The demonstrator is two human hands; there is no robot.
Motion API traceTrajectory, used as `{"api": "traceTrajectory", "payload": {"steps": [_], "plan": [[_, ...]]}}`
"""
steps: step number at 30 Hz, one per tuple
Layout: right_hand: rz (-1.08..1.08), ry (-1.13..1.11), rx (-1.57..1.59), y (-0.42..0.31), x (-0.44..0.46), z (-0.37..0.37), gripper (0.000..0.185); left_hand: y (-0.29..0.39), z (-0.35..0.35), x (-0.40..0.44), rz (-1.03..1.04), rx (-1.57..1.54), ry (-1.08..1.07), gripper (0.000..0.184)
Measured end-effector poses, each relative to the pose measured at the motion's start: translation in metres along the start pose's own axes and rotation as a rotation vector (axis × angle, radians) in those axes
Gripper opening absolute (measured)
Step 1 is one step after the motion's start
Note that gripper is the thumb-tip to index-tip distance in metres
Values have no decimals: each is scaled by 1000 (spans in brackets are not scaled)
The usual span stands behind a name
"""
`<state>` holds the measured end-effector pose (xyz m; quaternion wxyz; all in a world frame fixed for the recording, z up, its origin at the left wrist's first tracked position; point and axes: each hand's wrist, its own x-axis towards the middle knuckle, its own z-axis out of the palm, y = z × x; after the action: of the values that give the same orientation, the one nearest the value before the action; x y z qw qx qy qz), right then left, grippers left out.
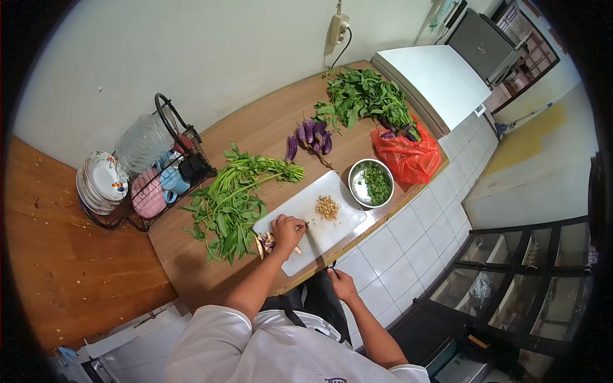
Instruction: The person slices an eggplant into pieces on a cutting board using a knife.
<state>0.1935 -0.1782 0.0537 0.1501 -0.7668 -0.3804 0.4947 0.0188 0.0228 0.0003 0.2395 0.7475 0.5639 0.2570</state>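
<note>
My left hand (288,232) rests low over the white cutting board (305,203), its fingers pinched together; what they hold is too small to name. Beside it on the board's left part lie small purple and pale pieces (267,241). My right hand (343,285) is wrapped round the dark handle of a knife (316,244), whose blade reaches over the board towards my left fingertips. A heap of chopped light-brown bits (327,208) sits on the board. Just right of the board stands a metal bowl (353,182) with chopped greens (377,184).
Leafy greens (223,207) lie left of the board, more greens (367,96) at the back right. Purple eggplants (313,135) are behind the board. A red plastic bag (408,156) sits at the right edge. A wire rack (204,167) holds dishes at the left.
</note>
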Motion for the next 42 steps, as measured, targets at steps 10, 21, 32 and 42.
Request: {"api": "traceTrajectory", "payload": {"steps": [10, 21, 32, 42], "plan": [[2, 75, -114, 3, 14, 11, 61, -1, 1, 0, -6, 3, 3, 6], [9, 46, 33, 21, -3, 20, 61, 0, -1, 0, -38, 12, -6, 7], [15, 54, -118, 13, 9, 11, 58, -6, -2, 2, 10, -17, -33, 7], [-26, 93, 25, 31, 1, 31, 61, -5, -8, -1, 25, -11, -44, 10]]}}
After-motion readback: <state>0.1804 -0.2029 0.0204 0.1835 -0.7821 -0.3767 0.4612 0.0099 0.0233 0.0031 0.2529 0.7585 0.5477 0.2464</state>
